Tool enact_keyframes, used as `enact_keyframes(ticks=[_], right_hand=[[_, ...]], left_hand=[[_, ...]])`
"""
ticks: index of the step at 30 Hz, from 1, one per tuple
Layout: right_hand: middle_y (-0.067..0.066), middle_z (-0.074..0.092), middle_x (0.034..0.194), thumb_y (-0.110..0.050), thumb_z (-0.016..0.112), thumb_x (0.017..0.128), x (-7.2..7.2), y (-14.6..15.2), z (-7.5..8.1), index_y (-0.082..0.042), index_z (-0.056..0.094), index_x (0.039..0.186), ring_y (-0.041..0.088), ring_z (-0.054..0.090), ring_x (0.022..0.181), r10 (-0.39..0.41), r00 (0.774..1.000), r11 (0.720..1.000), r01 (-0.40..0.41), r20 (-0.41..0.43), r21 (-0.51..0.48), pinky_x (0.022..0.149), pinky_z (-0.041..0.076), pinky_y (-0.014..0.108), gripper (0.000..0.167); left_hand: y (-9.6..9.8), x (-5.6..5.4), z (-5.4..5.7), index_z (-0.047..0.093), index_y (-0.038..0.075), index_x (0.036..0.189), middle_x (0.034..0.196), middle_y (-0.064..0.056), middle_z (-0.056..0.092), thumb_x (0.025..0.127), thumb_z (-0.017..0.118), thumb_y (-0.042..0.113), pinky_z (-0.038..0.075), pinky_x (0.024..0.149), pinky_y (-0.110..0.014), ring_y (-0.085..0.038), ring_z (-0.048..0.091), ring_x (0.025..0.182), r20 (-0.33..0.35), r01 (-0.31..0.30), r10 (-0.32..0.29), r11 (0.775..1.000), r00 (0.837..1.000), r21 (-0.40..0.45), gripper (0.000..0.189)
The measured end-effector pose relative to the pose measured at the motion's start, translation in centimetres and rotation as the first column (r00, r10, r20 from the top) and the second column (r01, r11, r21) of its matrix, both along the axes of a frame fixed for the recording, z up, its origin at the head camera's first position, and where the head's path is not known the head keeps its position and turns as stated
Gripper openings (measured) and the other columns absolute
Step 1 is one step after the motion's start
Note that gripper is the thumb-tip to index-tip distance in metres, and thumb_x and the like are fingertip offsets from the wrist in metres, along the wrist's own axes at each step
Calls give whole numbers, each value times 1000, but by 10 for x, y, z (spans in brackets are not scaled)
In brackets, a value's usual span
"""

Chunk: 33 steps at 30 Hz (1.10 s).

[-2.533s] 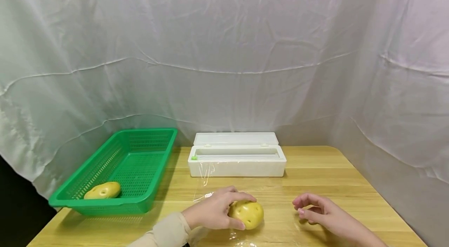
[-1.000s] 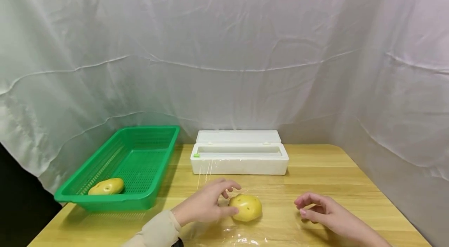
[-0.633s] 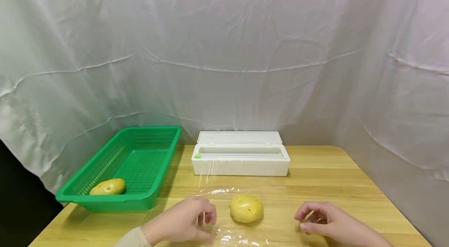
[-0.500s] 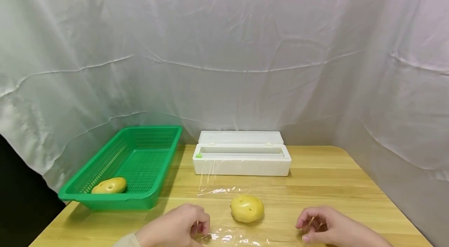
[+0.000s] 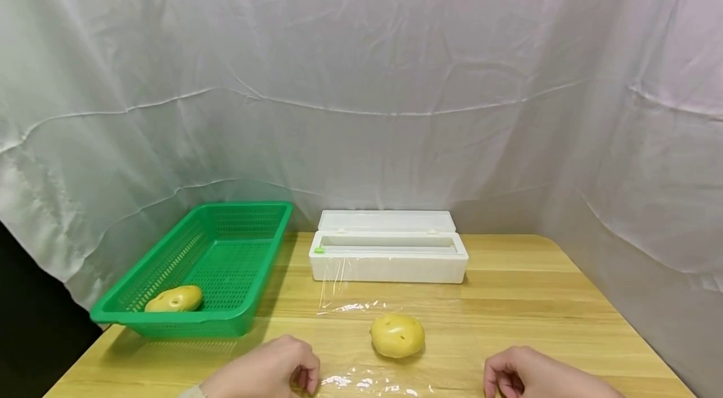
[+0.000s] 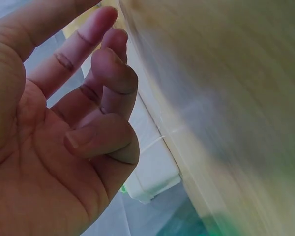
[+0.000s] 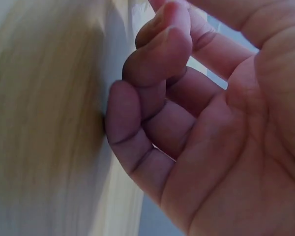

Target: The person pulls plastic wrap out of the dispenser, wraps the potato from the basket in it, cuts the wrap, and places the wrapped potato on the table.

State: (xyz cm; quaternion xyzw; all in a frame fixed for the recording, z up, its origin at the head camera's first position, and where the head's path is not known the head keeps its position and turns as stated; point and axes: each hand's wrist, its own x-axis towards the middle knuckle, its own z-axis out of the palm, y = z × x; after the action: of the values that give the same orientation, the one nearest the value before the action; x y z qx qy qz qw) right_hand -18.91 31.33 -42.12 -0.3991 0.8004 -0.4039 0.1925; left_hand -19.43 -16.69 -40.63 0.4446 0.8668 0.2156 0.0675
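Note:
A yellow potato (image 5: 398,336) sits on clear plastic wrap (image 5: 361,380), which lies over the table and runs to the white wrap dispenser (image 5: 388,269). Left of the potato, at the bottom of the head view, is my left hand (image 5: 265,368); its fingers curl loosely with nothing seen in the palm in the left wrist view. My right hand (image 5: 545,376) is low on the right, fingers bent and close over the wood in the right wrist view, palm bare. The thumb tips are cut off in both wrist views.
A green basket (image 5: 248,316) stands at the left with another potato (image 5: 174,299) inside. The dispenser's lid (image 5: 386,221) is up, and a green slider (image 5: 319,250) sits at its left end. A grey curtain (image 5: 361,71) hangs behind the table.
My left hand has let go of the potato and drawn back left and toward the front edge. My right hand has moved down toward the front edge. The potato stays on the wrap.

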Motion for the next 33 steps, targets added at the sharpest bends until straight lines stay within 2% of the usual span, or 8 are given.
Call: enact_keyframes(ticks=[3, 5, 12, 15, 20, 25, 30, 33], right_hand=[[9, 44, 64, 1, 75, 89, -1, 0, -2, -14, 71, 94, -15, 39, 66, 9, 998, 1000, -9, -63, 8, 61, 37, 8, 16], [7, 43, 63, 4, 73, 88, -1, 0, -2, -14, 71, 92, -15, 38, 65, 2, 997, 1000, -1, -71, 15, 60, 35, 8, 19], [4, 48, 62, 14, 63, 83, 0, 0, -3, -18, 72, 90, -16, 39, 64, -21, 992, 999, 25, -121, 28, 58, 36, 8, 34], [6, 51, 63, 13, 65, 85, -1, 2, -5, -17, 72, 90, -16, 41, 65, -2, 991, 1000, 4, -136, 15, 58, 37, 8, 31], [8, 53, 63, 9, 69, 88, -2, 3, -7, -14, 72, 90, -16, 42, 66, 10, 994, 1000, -9, -111, 3, 58, 38, 8, 23], [7, 50, 63, 9, 69, 88, -1, 2, -6, -12, 71, 89, -15, 43, 65, -11, 997, 1000, 11, -71, 12, 58, 37, 8, 21], [3, 47, 64, 12, 64, 85, 0, 0, -4, -14, 70, 94, -13, 42, 64, -67, 998, 997, 68, -11, 29, 57, 37, 11, 27], [3, 45, 64, 14, 61, 82, -1, 1, -4, -13, 70, 96, -12, 41, 65, -75, 997, 997, 75, -2, 25, 57, 36, 12, 32]], left_hand=[[-1, 0, -1, 73, 24, 82, 77, 23, 62, 83, 86, 10, 49, 67, -9, 13, 51, 72, -6, 17, -17, 1000, 1000, 11, 20], [-2, 1, -1, 74, 25, 82, 77, 24, 63, 84, 87, 11, 49, 67, -9, 13, 52, 72, -2, 14, -14, 1000, 1000, 14, 18], [1, 1, -2, 73, 26, 82, 76, 24, 60, 89, 88, 31, 49, 66, -11, 12, 51, 71, 37, -20, 19, 999, 999, 27, 18], [3, 2, -2, 73, 26, 81, 75, 24, 60, 89, 87, 24, 50, 65, -12, 12, 51, 70, 45, -28, 26, 999, 999, 23, 16], [3, 4, -3, 75, 24, 80, 77, 27, 61, 87, 85, 9, 51, 65, -12, 14, 52, 70, 51, -38, 36, 999, 998, 34, 19], [2, 3, -4, 76, 24, 79, 78, 27, 60, 87, 85, 10, 50, 66, -11, 15, 51, 71, 34, -28, 27, 999, 999, 34, 19], [2, 2, -3, 75, 25, 80, 78, 26, 61, 87, 87, 14, 50, 66, -12, 13, 52, 71, 32, -47, 46, 999, 998, 27, 18], [0, 1, -4, 75, 25, 81, 79, 25, 63, 86, 88, 13, 50, 66, -12, 12, 54, 71, 28, -44, 43, 998, 999, 35, 18]])
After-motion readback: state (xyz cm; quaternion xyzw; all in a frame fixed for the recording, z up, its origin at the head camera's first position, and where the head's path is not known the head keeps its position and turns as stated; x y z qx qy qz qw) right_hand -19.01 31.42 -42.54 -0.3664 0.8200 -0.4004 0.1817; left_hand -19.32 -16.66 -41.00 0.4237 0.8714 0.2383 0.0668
